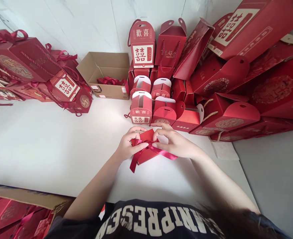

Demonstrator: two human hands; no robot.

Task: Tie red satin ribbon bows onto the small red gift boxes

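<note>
A small red gift box [144, 158] rests on the white table in front of me. A shiny crimson ribbon [166, 154] crosses its top, forming a bow or knot at the middle, with one tail hanging to the left and another to the right. My left hand [130, 142] pinches the ribbon between thumb and fingers at the left of the knot. From the right, my right hand [171, 141] pinches the ribbon close to the knot, its fingers curled over the box's far edge. The two thumbs nearly meet over the box.
Red gift boxes [141, 108] stand in rows beyond my hands, stacked higher to the right [221, 78]. An open cardboard box [111, 90] with ribbons sits at the back. Ribboned boxes [69, 88] pile up at left. A carton [59, 203] of red boxes is at lower left.
</note>
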